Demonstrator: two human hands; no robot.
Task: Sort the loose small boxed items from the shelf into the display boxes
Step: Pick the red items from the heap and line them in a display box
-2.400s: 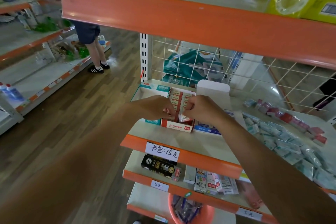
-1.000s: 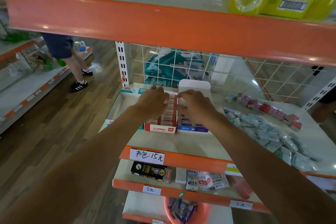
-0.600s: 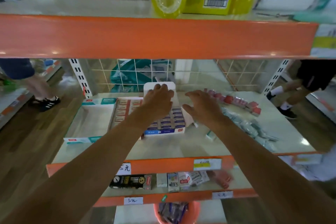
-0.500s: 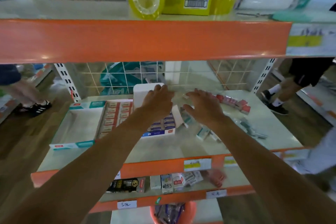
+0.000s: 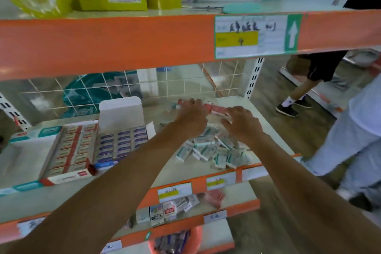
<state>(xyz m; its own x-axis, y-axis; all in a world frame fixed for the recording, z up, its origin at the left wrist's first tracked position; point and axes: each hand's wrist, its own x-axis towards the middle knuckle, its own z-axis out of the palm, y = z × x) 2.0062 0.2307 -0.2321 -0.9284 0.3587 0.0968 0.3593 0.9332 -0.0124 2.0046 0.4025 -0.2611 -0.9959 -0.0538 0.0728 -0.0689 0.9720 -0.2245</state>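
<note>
Under the orange upper shelf edge (image 5: 123, 45), left hand (image 5: 191, 119) curls over loose red boxes (image 5: 216, 109) at the back, grip unclear; right hand (image 5: 241, 123) loose-fingered beside it. Teal boxes (image 5: 212, 150) heaped near front lip; display boxes (image 5: 121, 142) to the left.

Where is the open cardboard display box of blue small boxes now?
In the head view, the open cardboard display box of blue small boxes stands on the middle shelf, left of the left hand, beside the cardboard display box of red small boxes.
</note>
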